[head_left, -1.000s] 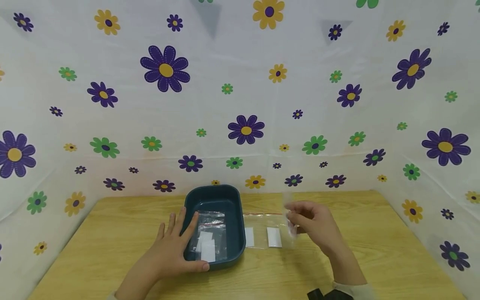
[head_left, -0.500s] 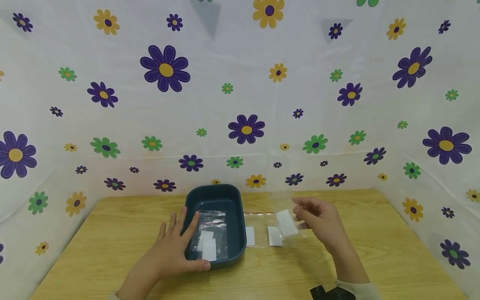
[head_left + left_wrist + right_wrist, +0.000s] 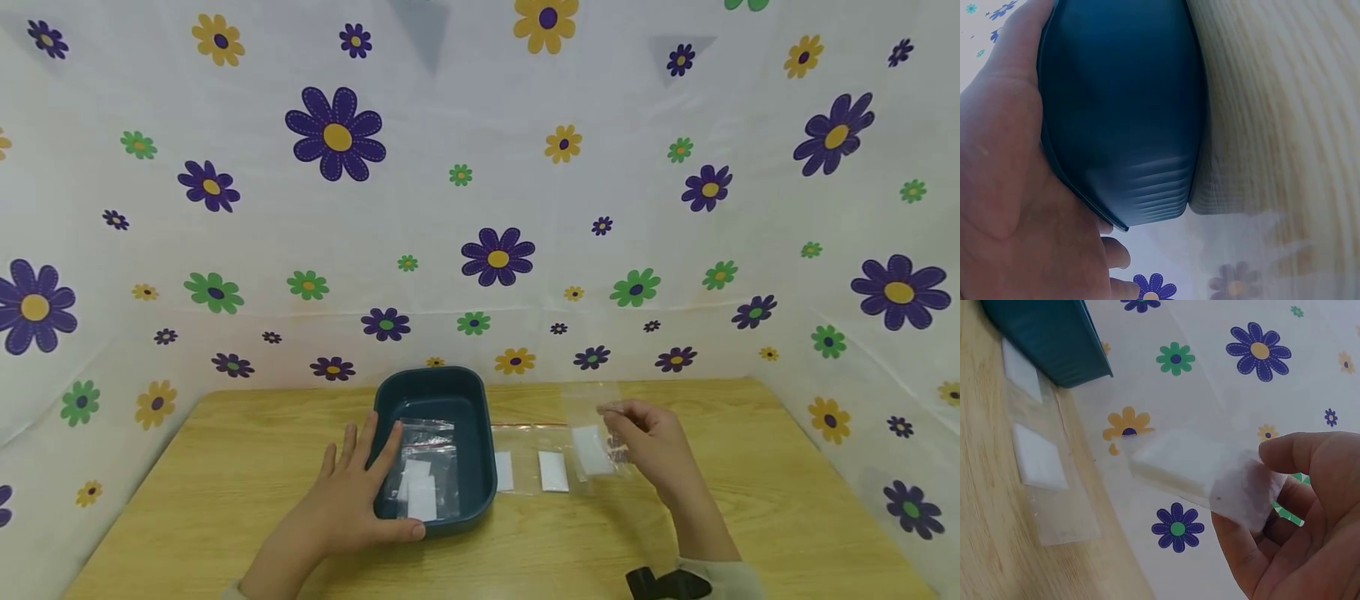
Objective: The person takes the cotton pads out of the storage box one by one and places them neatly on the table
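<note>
My right hand (image 3: 651, 443) pinches the right edge of a clear zip bag (image 3: 1194, 469) with a white rectangular piece inside, held over the table. My left hand (image 3: 352, 492) rests spread along the left rim of a dark teal tray (image 3: 491, 467), thumb at the near rim. In that tray lie clear bags (image 3: 442, 458) with white pieces in them. Just right of the tray, two more bagged white pieces (image 3: 553, 472) lie flat in a row on the table. The left wrist view shows the palm against the tray's outer wall (image 3: 1122, 106).
The wooden table (image 3: 255, 467) ends at a white cloth (image 3: 420, 217) printed with purple, yellow and green flowers, which surrounds it at the back and sides. A black strap device (image 3: 667, 583) sits at the right wrist.
The held bag turns from edge-on to show its white piece, and shifts slightly right with my right hand. My left hand stays on the tray.
</note>
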Demonstrator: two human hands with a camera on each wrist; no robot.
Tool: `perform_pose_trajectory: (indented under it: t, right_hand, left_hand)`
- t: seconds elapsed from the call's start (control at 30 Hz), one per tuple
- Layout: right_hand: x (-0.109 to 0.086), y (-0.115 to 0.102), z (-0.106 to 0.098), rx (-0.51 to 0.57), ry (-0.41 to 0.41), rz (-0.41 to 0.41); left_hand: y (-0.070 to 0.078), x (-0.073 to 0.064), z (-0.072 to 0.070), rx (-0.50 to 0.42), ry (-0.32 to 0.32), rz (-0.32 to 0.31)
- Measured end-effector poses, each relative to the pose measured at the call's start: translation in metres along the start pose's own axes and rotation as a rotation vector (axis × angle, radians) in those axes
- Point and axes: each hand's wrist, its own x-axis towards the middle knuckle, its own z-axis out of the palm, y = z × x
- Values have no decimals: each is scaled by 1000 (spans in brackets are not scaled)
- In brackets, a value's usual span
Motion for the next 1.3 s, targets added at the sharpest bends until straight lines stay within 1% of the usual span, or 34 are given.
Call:
perform_pose_trajectory:
  t: [0.13,0.3,0.53,0.77,0.93,1.1,1.3]
  right_hand:
    - [1,0,-3,17,21,7]
    - [0,3,-7,39,43,10]
    - [-2,7,-8,75,51,11]
    - [1,4,-7,93,49,18]
    - [2,5,-7,90,46,23]
    - [7,17,-10,94,31,51]
    - [14,35,-17,72,47,116]
  left_hand:
    - [1,0,-1,-1,10,12]
    - [-1,0,3,4,28,25]
    - [-3,0,6,-10,17,34]
    - [-3,0,4,-2,19,12]
    - [-2,0,0,-16,7,18]
    - [-2,-1,1,-15,5,15]
    - [-2,0,3,1,8,13]
